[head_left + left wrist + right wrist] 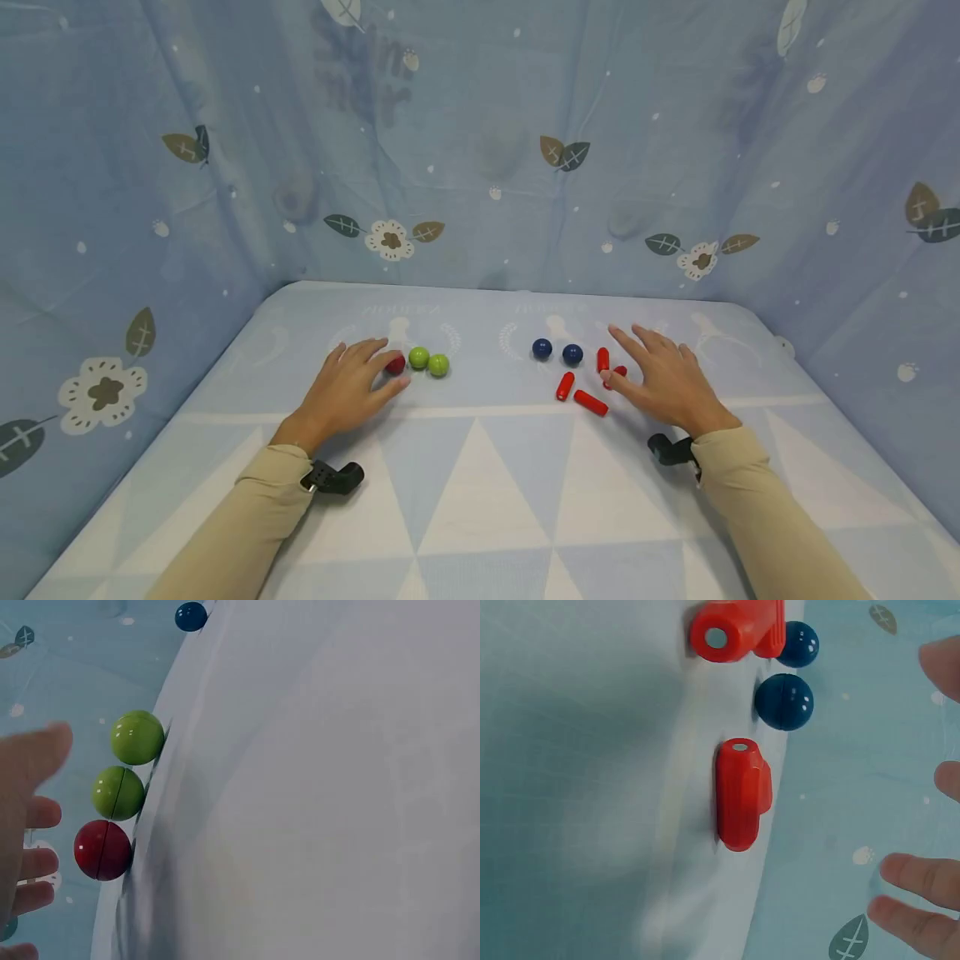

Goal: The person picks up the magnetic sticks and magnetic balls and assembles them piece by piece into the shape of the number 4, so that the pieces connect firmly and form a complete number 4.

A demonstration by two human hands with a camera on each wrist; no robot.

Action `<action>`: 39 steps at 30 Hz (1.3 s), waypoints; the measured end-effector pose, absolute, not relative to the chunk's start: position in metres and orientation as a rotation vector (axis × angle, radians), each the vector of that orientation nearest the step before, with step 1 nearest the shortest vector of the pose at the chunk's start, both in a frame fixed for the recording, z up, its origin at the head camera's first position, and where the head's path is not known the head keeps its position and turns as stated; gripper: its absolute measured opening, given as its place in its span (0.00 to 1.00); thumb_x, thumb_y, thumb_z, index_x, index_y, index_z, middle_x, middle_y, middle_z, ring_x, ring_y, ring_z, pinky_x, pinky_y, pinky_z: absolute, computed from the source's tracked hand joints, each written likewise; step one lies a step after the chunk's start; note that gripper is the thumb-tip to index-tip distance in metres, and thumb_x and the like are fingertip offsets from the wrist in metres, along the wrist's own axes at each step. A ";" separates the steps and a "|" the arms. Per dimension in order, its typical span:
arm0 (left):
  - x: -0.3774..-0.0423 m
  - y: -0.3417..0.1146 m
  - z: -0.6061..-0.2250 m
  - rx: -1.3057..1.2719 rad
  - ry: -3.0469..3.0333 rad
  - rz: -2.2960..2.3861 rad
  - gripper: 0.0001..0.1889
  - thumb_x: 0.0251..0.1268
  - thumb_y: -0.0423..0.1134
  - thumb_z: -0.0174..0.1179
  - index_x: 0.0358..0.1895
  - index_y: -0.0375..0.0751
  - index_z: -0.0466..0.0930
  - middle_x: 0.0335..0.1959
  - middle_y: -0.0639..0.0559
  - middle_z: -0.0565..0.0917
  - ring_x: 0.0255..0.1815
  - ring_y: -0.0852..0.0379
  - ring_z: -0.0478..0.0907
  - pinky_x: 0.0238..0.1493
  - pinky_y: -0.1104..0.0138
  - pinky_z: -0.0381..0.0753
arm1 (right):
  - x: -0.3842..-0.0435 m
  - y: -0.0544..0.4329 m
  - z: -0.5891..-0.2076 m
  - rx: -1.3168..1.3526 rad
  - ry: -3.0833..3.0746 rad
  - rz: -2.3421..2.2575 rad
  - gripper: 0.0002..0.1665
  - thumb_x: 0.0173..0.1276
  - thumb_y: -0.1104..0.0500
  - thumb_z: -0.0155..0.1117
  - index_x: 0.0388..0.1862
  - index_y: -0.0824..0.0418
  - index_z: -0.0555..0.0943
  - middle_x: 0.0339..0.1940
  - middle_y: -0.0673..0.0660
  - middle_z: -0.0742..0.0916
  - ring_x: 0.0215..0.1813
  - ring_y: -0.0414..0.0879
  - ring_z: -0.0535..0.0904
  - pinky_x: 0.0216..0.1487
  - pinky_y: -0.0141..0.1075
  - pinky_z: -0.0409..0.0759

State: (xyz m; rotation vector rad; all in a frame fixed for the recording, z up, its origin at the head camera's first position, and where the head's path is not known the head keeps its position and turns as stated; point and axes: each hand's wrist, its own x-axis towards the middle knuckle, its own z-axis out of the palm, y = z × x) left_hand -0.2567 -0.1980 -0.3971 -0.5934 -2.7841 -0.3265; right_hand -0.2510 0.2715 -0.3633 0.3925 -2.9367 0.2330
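My left hand [341, 392] hovers beside a glossy red ball [396, 364], thumb and fingers spread apart around it. Two lime-green balls [418, 358] sit just right of the red one. In the left wrist view the red ball [103, 850] and the green balls [118, 793] form a row, apart from the fingers. On the other side, my right hand [667, 383] hangs with loosely bent fingers over several red rods [591, 403], gripping none of them. Grey metal discs show at the ends of the rods [740, 796] in the right wrist view.
Two dark blue balls [557, 352] lie between the green balls and the rods, nearer the rods. A patterned cloth covers the table [472, 508]. Blue curtains [480, 142] close off the back and both sides. Each wrist carries a black strapped device [341, 478].
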 end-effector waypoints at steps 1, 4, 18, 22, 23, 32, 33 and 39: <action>-0.257 -0.198 -0.398 -0.586 -2.765 -0.330 0.31 0.72 0.60 0.55 0.66 0.40 0.77 0.69 0.38 0.72 0.71 0.38 0.65 0.70 0.38 0.54 | -0.250 0.270 -0.364 0.390 -2.932 0.267 0.47 0.70 0.35 0.59 0.81 0.50 0.58 0.76 0.70 0.65 0.72 0.73 0.59 0.65 0.74 0.53; -0.260 -0.198 -0.399 -0.566 -2.726 -0.365 0.26 0.71 0.54 0.59 0.62 0.39 0.80 0.64 0.39 0.77 0.66 0.38 0.70 0.66 0.40 0.61 | -0.246 0.266 -0.366 0.376 -2.917 0.383 0.46 0.70 0.39 0.61 0.81 0.53 0.59 0.73 0.70 0.68 0.70 0.71 0.65 0.62 0.70 0.64; -0.261 -0.186 -0.404 -0.417 -2.747 -0.553 0.18 0.69 0.48 0.63 0.55 0.42 0.84 0.57 0.42 0.80 0.58 0.41 0.76 0.54 0.44 0.75 | -0.235 0.252 -0.381 0.426 -2.889 0.747 0.27 0.72 0.50 0.65 0.64 0.64 0.79 0.51 0.59 0.85 0.52 0.56 0.80 0.51 0.52 0.80; -0.263 -0.184 -0.406 -0.371 -2.721 -0.628 0.20 0.68 0.46 0.64 0.58 0.42 0.83 0.61 0.41 0.78 0.60 0.41 0.76 0.53 0.44 0.76 | -0.235 0.251 -0.386 0.434 -2.868 0.809 0.24 0.71 0.53 0.67 0.61 0.64 0.81 0.49 0.58 0.86 0.50 0.53 0.81 0.50 0.50 0.82; -0.264 -0.184 -0.407 -0.358 -2.713 -0.647 0.20 0.68 0.46 0.64 0.59 0.41 0.82 0.61 0.40 0.78 0.60 0.41 0.76 0.53 0.44 0.76 | -0.236 0.250 -0.388 0.435 -2.867 0.821 0.23 0.70 0.54 0.67 0.60 0.64 0.82 0.49 0.57 0.86 0.49 0.52 0.81 0.50 0.50 0.82; -0.267 -0.189 -0.413 -0.300 -2.722 -0.734 0.20 0.70 0.45 0.63 0.61 0.43 0.81 0.64 0.40 0.76 0.63 0.39 0.74 0.55 0.42 0.75 | -0.239 0.249 -0.398 0.459 -2.902 0.801 0.20 0.69 0.56 0.67 0.58 0.62 0.84 0.42 0.52 0.87 0.47 0.50 0.81 0.52 0.52 0.79; -0.267 -0.189 -0.414 -0.302 -2.723 -0.731 0.20 0.70 0.45 0.62 0.61 0.43 0.81 0.63 0.40 0.76 0.63 0.40 0.74 0.55 0.42 0.75 | -0.239 0.249 -0.398 0.470 -2.899 0.793 0.20 0.69 0.56 0.67 0.57 0.62 0.84 0.42 0.52 0.87 0.46 0.50 0.81 0.52 0.52 0.79; -0.270 -0.188 -0.416 -0.309 -2.717 -0.719 0.19 0.70 0.44 0.63 0.61 0.44 0.81 0.58 0.42 0.80 0.57 0.43 0.78 0.51 0.45 0.77 | -0.241 0.252 -0.401 0.522 -2.880 0.798 0.20 0.67 0.58 0.69 0.56 0.65 0.84 0.40 0.52 0.87 0.45 0.50 0.81 0.52 0.52 0.79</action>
